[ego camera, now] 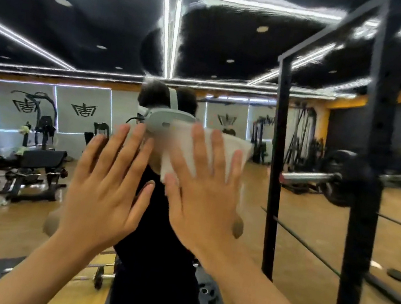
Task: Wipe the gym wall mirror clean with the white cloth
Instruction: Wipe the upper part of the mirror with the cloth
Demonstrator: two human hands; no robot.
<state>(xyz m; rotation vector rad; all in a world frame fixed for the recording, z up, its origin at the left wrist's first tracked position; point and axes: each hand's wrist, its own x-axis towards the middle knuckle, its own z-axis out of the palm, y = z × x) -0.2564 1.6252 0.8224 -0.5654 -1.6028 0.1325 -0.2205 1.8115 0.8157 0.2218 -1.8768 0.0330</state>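
- A person's right hand (204, 191) presses a crumpled white cloth (233, 151) flat against a large gym wall mirror (82, 30), fingers straight and spread, not curled round the fabric.
- The cloth sits on the glass at about head height, right of the picture's middle. Its upper and right edges show beyond the fingertips, and a lower corner shows beside the thumb.
- The left hand (108, 185) is raised just beside the right, palm toward the glass, with fingers straight, fanned and holding nothing. Whether it touches the mirror cannot be told.
- The two thumbs lie close together and both bare forearms rise from the bottom edge.
- Reflected between and above the hands is the person, in a black top and wearing a light-grey headset (170, 121) with a strap over the head. The cloth covers part of that reflection.
- At right stands a black steel rack upright (370, 177) with a row of holes. A silver barbell (307, 177) loaded with a dark plate rests across it.
- At left the mirror shows a black padded weight bench (36, 161) on a yellow-brown wooden floor (1, 226), with white strip lights on a dark ceiling.
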